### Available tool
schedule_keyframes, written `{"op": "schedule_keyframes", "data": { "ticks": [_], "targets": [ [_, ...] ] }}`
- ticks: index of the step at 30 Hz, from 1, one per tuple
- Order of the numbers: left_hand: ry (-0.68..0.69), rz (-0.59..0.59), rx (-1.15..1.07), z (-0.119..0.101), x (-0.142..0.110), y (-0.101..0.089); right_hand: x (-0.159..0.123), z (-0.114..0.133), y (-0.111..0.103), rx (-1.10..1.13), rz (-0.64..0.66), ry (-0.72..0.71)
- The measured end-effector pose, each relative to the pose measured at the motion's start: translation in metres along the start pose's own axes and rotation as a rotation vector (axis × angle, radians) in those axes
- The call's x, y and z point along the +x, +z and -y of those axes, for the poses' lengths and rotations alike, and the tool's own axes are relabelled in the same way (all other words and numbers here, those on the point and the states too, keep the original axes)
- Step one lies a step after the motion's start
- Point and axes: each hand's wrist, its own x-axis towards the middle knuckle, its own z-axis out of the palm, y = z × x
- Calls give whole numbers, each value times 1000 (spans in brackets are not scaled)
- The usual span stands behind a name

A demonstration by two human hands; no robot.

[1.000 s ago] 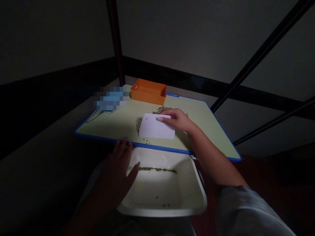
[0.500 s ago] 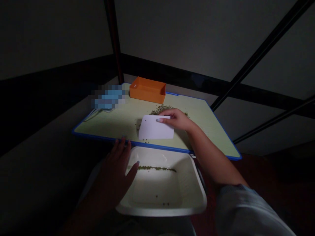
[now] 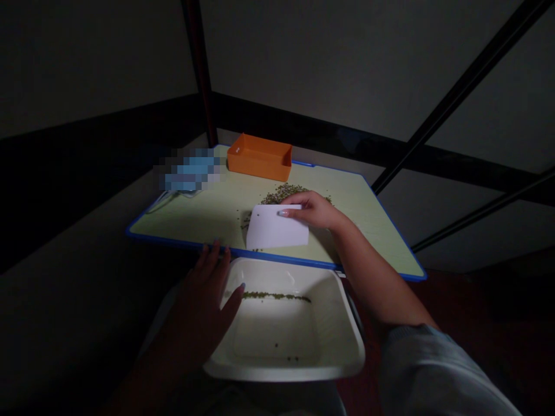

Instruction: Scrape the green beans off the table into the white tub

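My right hand (image 3: 314, 209) grips a flat white scraper (image 3: 277, 228) by its upper right part, thumb on the near face and the other fingers behind it. The scraper is tilted, its lower edge close to the table's blue front edge. Behind it lies a pile of small greenish-brown seeds (image 3: 284, 192), partly hidden by scraper and hand. My left hand (image 3: 203, 300), dark in shadow, lies over the left rim of a white basin (image 3: 347, 323), fingers spread toward the table edge and thumb over the basin's inside. A line of green seeds (image 3: 273, 296) rests in the basin.
The pale green table (image 3: 368, 231) has a blue edging. An orange open box (image 3: 260, 164) stands at its back. To the left is a blurred-out blue item (image 3: 191, 172) with a white cable (image 3: 160, 201). Dark panelled walls rise behind the table.
The scraper has come slightly nearer to the table's front edge in my right hand, and more of the seed pile shows behind it. My left hand stays at the basin.
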Motion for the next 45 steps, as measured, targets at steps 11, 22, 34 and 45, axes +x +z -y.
{"op": "schedule_keyframes", "data": {
  "ticks": [11,22,34,45],
  "targets": [
    [0,12,-5,0,-1,-2,-6,-3,-4,56,42,20],
    [12,-12,-23,0,0,-2,-22,7,-26,175,-324,141],
    [5,-28,-91,7,2,0,-26,-2,-43,-22,-347,131],
    [-15,-9,-106,9,4,-1,-20,-3,-32,-14,-173,102]
  ]
}}
